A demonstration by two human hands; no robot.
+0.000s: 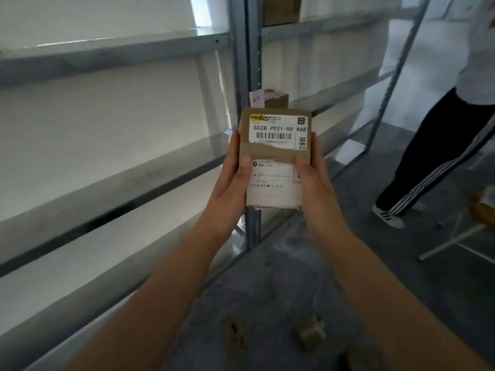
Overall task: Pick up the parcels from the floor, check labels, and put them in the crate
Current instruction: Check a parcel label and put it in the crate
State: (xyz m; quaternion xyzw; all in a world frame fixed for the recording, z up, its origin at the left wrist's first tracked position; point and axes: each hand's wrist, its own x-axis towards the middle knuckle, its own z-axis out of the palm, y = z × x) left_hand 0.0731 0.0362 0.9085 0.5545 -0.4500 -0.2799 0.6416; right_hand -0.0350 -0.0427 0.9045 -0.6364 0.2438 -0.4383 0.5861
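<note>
A brown cardboard parcel (267, 153) is held up in the air in front of the grey metal shelf post (245, 62), covering the post's middle stretch. Its labelled face is turned to the camera. The left hand (231, 178) grips the parcel's left edge, with the thumb (245, 163) laid on the front and the fingers wrapped behind. The right hand (313, 180) clamps the right edge in the same way, its thumb (300, 163) also on the front.

The upper label (278, 132) is white with a torn lower edge. It carries a barcode and the print "502B P021-00 A68". A second white label (273, 191) covers the lower part of the parcel, and its small print is too blurred to read.

Just right of the post and above the parcel's top edge, a small brown box (277, 100) sits on a shelf with a pink slip (255, 99) beside it. Higher up the post, on its right side, stands another cardboard box (281, 9). Left of the post run long grey shelves (107, 46).

Well to the right of the post, another person stands on the grey floor (375, 263) in dark striped trousers (439, 156) and a white shoe (388, 216). Below the post, between the forearms, two blurred brown lumps (308, 333) lie on the floor.
</note>
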